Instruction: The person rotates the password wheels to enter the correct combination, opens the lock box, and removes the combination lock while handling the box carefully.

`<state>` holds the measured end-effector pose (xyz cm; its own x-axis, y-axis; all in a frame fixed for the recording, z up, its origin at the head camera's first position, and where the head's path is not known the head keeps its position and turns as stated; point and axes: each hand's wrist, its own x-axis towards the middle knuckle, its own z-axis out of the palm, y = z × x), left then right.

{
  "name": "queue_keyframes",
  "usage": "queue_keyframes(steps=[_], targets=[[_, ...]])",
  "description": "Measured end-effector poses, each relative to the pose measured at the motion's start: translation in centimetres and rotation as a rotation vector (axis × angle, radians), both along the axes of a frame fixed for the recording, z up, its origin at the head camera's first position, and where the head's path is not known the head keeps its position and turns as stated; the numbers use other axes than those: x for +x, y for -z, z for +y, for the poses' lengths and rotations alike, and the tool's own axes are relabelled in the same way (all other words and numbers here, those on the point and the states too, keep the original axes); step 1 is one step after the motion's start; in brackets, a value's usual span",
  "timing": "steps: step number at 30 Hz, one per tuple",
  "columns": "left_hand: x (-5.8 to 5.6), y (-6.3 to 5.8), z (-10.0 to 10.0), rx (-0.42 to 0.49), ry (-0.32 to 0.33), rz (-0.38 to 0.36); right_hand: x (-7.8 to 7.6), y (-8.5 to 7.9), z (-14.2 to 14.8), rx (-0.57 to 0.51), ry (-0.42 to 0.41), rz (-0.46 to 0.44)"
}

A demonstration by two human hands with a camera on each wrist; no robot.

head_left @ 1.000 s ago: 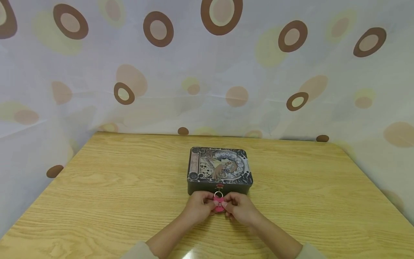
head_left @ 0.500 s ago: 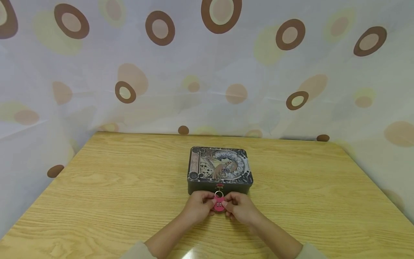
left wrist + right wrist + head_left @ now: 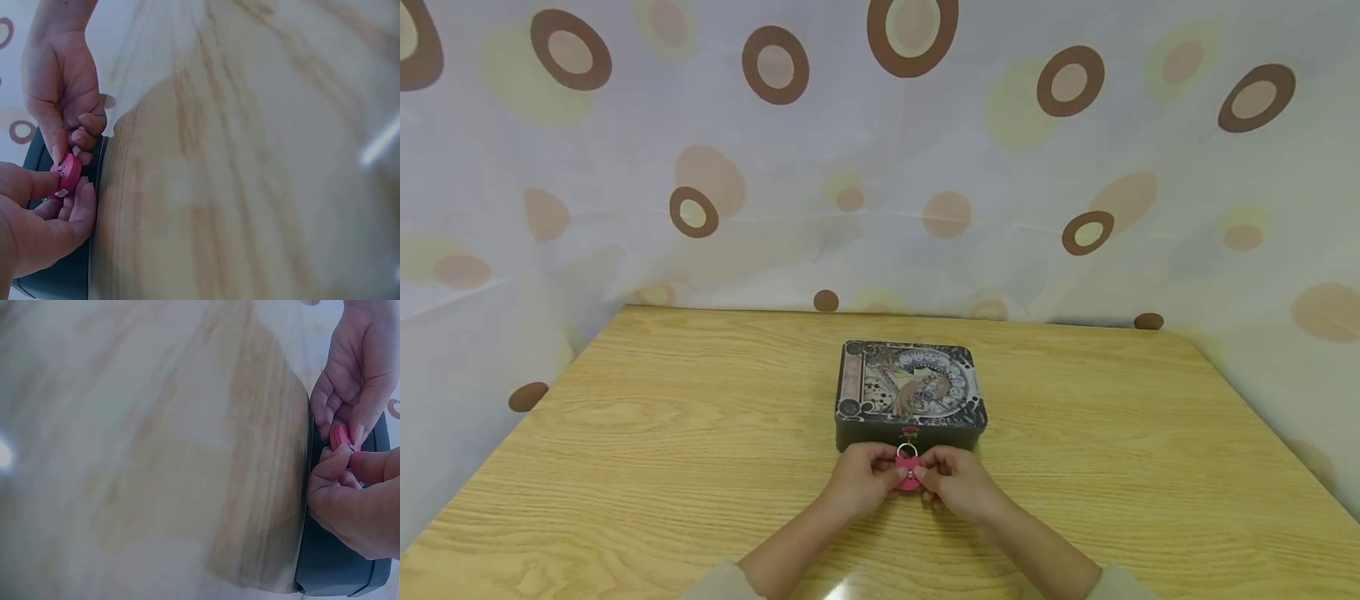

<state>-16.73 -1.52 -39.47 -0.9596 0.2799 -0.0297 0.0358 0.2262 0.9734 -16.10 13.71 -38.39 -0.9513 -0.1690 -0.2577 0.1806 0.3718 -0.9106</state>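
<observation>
In the head view, a pink padlock [image 3: 907, 462] sits at the near side of a dark, patterned box [image 3: 910, 383], about midway along it, above the wood-grain worktop [image 3: 662, 433]. The left hand [image 3: 862, 479] pinches the padlock from the left and the right hand [image 3: 958, 481] pinches it from the right, 2 thumbs lying on its face. Its metal shackle [image 3: 907, 444] points to the far side, just by the reddish clasp [image 3: 911, 432] on the box; whether it passes through the clasp I cannot tell. The marks on the face are too small to read.

The left wrist view shows the left hand's thumb on the padlock's face, its fingers curled underneath, with the right hand's fingers closed on the opposite edge. The padlock looks small, stiff and probably light, with a rounded, perhaps slightly slippery shell; its 2 side edges seem the best place to take hold, leaving the face free.

The right wrist view shows the 2 hands close together around the padlock, right beside the box's near wall. The box seems rigid, likely thin metal and fairly light, so a pull on the padlock could drag it; its sides would give a firm hold.
</observation>
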Motion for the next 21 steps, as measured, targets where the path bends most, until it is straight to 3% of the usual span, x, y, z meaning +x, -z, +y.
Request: queue_keyframes(steps=[7, 21], targets=[[0.03, 0.19, 0.16, 0.004, -0.013, 0.011, -0.04, 0.12, 0.09, -0.004, -0.013, 0.011], [-0.1, 0.01, -0.28, -0.04, 0.024, 0.026, -0.18, 0.02, 0.35, 0.012, -0.027, -0.003]])
